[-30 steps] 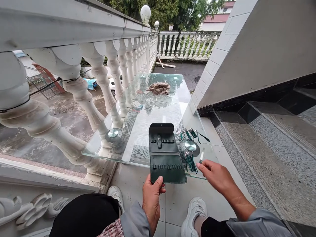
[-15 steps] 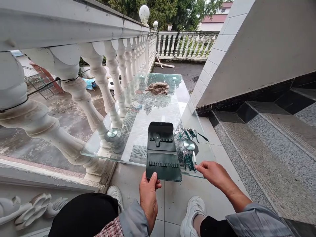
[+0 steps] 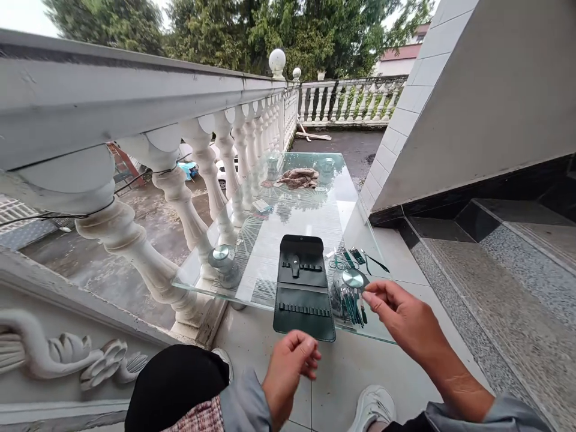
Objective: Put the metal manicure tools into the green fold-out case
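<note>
A dark green manicure case [image 3: 304, 300] lies unfolded on the glass table, its front edge past the table's edge. Rows of elastic loops cross it, and a small strap sits in its upper half. Just in front of that edge is my left hand [image 3: 290, 366], fingers curled in, apart from the case and with nothing seen in it. My right hand [image 3: 405, 318] is beside the pile of slim green-handled tools [image 3: 351, 306], thumb and forefinger pinched together. Whether anything is between those fingertips I cannot make out. Behind the pile lie small scissors [image 3: 336, 263], nail clippers [image 3: 357, 256] and nippers [image 3: 375, 263].
The glass table [image 3: 310, 210] has round metal discs [image 3: 353, 278] over its legs. A crumpled brown cloth [image 3: 297, 178] and a small packet [image 3: 261, 206] lie farther back. A white balustrade [image 3: 202, 156] runs along the left; stone steps [image 3: 504, 282] rise on the right.
My left hand has let go of the case's front edge and drawn back, fingers curling. My right hand has lifted slightly off the tool pile. The view has tilted up.
</note>
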Demonstrator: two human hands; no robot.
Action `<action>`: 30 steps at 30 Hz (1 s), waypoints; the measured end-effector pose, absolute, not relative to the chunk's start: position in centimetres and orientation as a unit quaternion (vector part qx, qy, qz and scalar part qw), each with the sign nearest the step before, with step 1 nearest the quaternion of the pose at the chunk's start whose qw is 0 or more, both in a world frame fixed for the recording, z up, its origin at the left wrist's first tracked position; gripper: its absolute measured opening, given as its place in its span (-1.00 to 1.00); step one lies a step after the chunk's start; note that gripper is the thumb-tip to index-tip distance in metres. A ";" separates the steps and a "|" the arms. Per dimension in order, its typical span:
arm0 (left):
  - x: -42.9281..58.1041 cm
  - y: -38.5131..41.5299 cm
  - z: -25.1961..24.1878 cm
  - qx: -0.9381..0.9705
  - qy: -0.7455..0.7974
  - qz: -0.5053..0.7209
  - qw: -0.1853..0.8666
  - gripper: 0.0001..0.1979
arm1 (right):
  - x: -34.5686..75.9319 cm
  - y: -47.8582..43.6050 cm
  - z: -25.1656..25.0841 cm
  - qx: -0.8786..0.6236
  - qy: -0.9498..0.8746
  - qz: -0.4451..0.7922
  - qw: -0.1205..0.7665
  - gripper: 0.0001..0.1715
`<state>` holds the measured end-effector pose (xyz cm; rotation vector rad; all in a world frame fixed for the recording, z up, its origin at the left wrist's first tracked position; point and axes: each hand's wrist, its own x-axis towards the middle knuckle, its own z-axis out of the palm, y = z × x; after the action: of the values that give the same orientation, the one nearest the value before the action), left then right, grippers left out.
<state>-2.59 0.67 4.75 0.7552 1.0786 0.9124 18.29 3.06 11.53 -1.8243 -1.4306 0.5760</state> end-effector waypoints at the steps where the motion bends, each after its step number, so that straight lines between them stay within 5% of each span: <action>1: -2.8 1.6 6.1 0.367 0.471 0.434 0.675 -0.58 | 18.4 3.4 11.9 -0.702 -0.538 0.235 0.403 -0.61; 6: -4.4 7.6 10.9 0.447 0.454 0.535 0.555 -0.65 | 19.3 5.9 11.7 -0.658 -0.440 0.302 0.530 -0.48; 17: -6.0 12.7 7.3 0.472 0.483 0.555 0.486 -0.69 | 18.3 7.6 8.6 -0.729 -0.575 0.186 0.323 -0.67; 22: -6.8 13.3 6.4 0.618 0.473 0.479 0.407 -0.79 | 18.4 8.0 8.7 -0.744 -0.562 0.163 0.322 -0.66; 30: -6.3 14.5 3.8 0.925 0.338 0.166 0.056 -0.82 | 18.3 8.9 8.4 -0.762 -0.548 0.150 0.311 -0.62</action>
<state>-6.26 14.53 3.84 2.8055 1.0261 0.5030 18.29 8.87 8.42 -2.0109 -1.4469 0.3957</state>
